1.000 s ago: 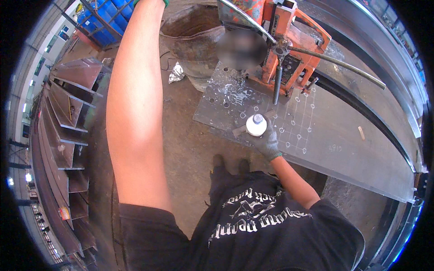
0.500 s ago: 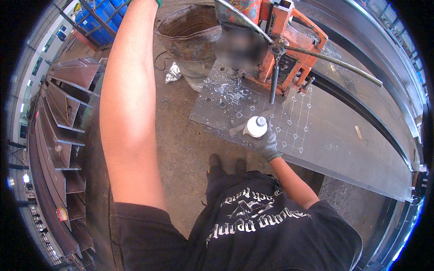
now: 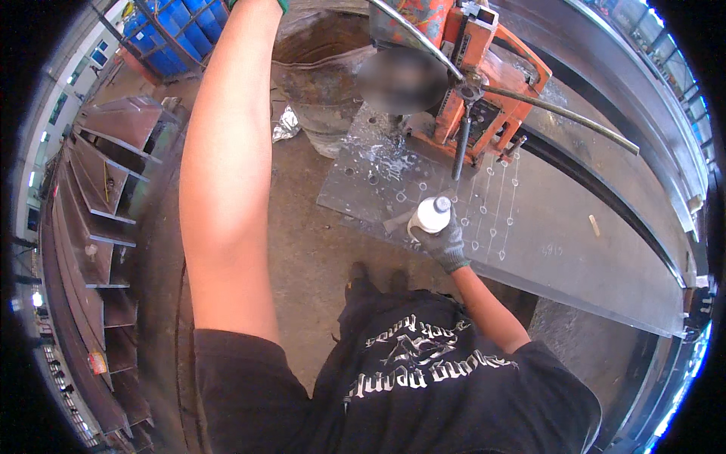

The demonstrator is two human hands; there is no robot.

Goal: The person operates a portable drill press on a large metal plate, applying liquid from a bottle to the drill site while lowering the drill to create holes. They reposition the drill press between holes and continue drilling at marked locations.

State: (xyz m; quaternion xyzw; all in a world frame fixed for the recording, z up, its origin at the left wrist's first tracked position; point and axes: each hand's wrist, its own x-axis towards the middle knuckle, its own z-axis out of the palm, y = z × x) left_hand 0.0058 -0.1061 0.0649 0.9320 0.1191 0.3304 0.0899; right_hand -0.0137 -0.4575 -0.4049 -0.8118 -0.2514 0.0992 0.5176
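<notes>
My right hand (image 3: 445, 244), in a grey knitted glove, is closed around a white bottle (image 3: 432, 217) with a grey cap. It holds the bottle upright over the near edge of a steel plate (image 3: 575, 257), close to a flat strip (image 3: 396, 224). Beyond the bottle stands an orange drilling machine (image 3: 484, 98) with long spoke handles; its dark spindle (image 3: 461, 147) points down at the plate. Chalk circles and lines mark the steel beside it. My left arm (image 3: 227, 174) stretches far forward. Only the green glove cuff shows at the top edge; the left hand itself is cut off.
A rusty drum (image 3: 321, 91) stands beyond the plate, with crumpled foil (image 3: 286, 125) near its base. Steel beams (image 3: 113, 227) are stacked along the left. Blue barrels (image 3: 162, 38) sit behind a frame at the far left. Long steel sections (image 3: 643, 98) lie at the right.
The view has shifted slightly, and my left arm appears a little further right and lower. My right hand keeps its hold on the bottle near the same spot over the plate.
</notes>
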